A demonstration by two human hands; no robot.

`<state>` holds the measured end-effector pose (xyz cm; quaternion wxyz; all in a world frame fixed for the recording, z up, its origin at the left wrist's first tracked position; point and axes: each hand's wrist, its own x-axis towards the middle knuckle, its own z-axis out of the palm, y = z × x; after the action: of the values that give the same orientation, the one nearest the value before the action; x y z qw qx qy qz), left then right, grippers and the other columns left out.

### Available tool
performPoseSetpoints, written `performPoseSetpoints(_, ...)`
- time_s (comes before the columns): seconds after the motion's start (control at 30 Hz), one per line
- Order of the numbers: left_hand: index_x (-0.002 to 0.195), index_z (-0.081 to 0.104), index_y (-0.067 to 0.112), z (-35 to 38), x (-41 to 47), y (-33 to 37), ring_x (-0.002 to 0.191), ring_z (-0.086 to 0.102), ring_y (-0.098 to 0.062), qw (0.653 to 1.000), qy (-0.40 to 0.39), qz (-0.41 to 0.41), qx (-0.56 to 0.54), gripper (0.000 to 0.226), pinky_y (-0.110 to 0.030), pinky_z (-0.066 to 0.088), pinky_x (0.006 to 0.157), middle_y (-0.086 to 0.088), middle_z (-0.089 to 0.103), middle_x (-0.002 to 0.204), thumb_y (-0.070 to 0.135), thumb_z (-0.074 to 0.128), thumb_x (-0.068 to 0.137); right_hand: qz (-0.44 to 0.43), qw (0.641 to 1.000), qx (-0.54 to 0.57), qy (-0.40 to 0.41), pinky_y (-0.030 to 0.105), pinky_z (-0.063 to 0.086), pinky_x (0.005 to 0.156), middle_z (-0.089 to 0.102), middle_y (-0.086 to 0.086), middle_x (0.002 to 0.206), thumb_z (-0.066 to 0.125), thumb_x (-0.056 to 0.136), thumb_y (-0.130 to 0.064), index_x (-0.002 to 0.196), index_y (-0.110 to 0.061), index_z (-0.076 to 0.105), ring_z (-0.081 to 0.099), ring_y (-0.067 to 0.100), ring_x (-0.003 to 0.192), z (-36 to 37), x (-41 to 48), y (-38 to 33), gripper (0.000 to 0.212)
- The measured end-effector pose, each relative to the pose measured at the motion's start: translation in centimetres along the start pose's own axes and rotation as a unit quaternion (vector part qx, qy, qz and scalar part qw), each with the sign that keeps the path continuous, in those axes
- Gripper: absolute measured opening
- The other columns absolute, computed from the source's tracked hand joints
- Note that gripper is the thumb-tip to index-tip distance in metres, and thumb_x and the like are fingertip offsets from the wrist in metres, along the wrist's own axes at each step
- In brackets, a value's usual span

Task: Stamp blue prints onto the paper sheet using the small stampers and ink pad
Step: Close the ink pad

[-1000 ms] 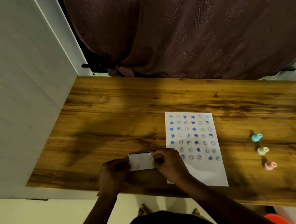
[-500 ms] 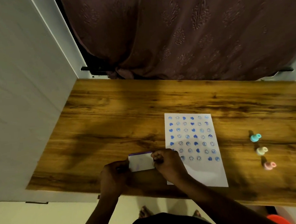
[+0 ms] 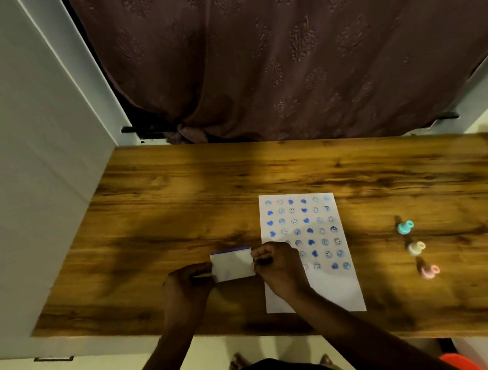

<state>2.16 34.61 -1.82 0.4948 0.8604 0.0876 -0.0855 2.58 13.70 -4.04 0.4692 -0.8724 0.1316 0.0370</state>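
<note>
A wooden tabletop carries a paper sheet covered in rows of blue prints. Just left of the sheet, the white ink pad case is pinched from both ends: left hand curled on its left edge, right hand closed on its right edge, resting over the sheet. Well to the right lie three small stampers: teal, cream, pink.

A white paper sheet is covered with rows of blue hearts and smiley prints. Teal, cream and pink stampers are seen on brown wood-grain table. The curtain is patterned maroon.
</note>
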Motion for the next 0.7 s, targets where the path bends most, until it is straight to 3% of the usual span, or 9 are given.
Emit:
performPoseSetpoints(0.1,0.093,0.074,0.040,1.4,0.8,1.7,0.078,0.067,0.011,0.999,-0.013,0.009,-0.033,0.031,-0.022,0.053,0.088,0.011,0.072,0.095,0.013,0.083,0.081,-0.008,0.999,0.004,0.031,0.020,0.059,0.083,0.078,-0.001,0.100,0.078,0.085,-0.012,0.100,-0.016,0.077,0.071,0.008,0.090,-2.5,0.6,-0.4,0.016)
performPoseSetpoints(0.17,0.097,0.072,0.027,2.5,1.1,3.5,0.074,0.068,0.017,0.999,-0.016,0.021,-0.046,0.028,-0.011,0.054,0.077,0.020,0.069,0.090,0.007,0.082,0.081,-0.005,0.999,-0.008,0.051,0.008,0.053,0.073,0.077,-0.001,0.105,0.077,0.086,-0.014,0.103,-0.017,0.076,0.071,0.009,0.090,-4.4,1.0,-0.5,0.017)
performPoseSetpoints(0.2,0.100,0.073,0.023,3.2,1.4,4.4,0.078,0.070,0.014,0.998,-0.024,0.031,-0.053,0.027,-0.012,0.056,0.075,0.018,0.071,0.091,0.005,0.081,0.081,0.003,0.998,-0.005,0.061,0.004,0.048,0.072,0.076,0.000,0.108,0.078,0.087,-0.015,0.104,-0.016,0.076,0.071,0.011,0.095,-5.5,1.2,-0.5,0.018)
performPoseSetpoints(0.27,0.106,0.074,0.012,4.6,2.0,5.6,0.089,0.077,-0.008,0.997,-0.034,0.042,-0.063,0.028,-0.032,0.064,0.078,0.001,0.077,0.100,-0.001,0.080,0.081,0.016,0.996,0.006,0.083,0.010,0.052,0.078,0.075,0.001,0.113,0.078,0.086,-0.014,0.106,-0.016,0.075,0.071,0.016,0.103,-7.7,1.5,-0.2,0.020)
performPoseSetpoints(0.33,0.112,0.071,0.004,6.1,2.5,6.9,0.095,0.077,-0.028,0.995,-0.061,0.033,-0.077,0.033,-0.041,0.066,0.073,-0.012,0.076,0.109,-0.005,0.078,0.081,0.036,0.994,0.025,0.101,0.028,0.060,0.087,0.075,0.002,0.112,0.079,0.085,-0.012,0.106,-0.014,0.076,0.071,0.018,0.103,-9.9,1.6,0.0,0.021)
performPoseSetpoints(0.37,0.112,0.072,0.007,7.1,2.8,7.8,0.096,0.077,-0.029,0.995,-0.064,0.040,-0.065,0.032,-0.044,0.066,0.073,-0.011,0.077,0.111,-0.002,0.078,0.082,0.047,0.992,0.038,0.111,0.031,0.061,0.088,0.076,0.003,0.110,0.079,0.084,-0.010,0.104,-0.013,0.077,0.071,0.019,0.100,-11.1,1.8,0.3,0.021)
performPoseSetpoints(0.43,0.108,0.076,0.016,9.4,3.2,9.6,0.097,0.077,-0.025,0.995,-0.067,0.052,-0.043,0.030,-0.048,0.065,0.078,-0.005,0.078,0.112,0.005,0.081,0.081,0.061,0.989,0.055,0.127,0.024,0.061,0.082,0.077,0.002,0.103,0.079,0.083,-0.006,0.101,-0.012,0.078,0.072,0.016,0.094,-13.6,2.1,1.2,0.018)
performPoseSetpoints(0.57,0.110,0.077,0.017,14.0,3.9,13.5,0.093,0.067,-0.015,0.996,-0.071,0.045,-0.020,0.032,-0.016,0.054,0.070,0.002,0.071,0.109,0.007,0.083,0.081,0.086,0.984,0.075,0.138,0.023,0.060,0.080,0.077,0.000,0.097,0.079,0.080,-0.003,0.096,-0.013,0.077,0.073,0.014,0.091,-18.5,2.9,3.6,0.019)
performPoseSetpoints(0.7,0.113,0.078,0.015,18.7,4.5,16.2,0.086,0.070,-0.014,0.994,-0.085,0.065,0.002,0.035,-0.001,0.044,0.052,-0.004,0.074,0.118,0.009,0.085,0.079,0.087,0.981,0.060,0.160,0.033,0.061,0.085,0.078,0.000,0.091,0.081,0.074,-0.001,0.088,-0.015,0.078,0.074,0.015,0.089,-22.5,4.1,6.2,0.021)
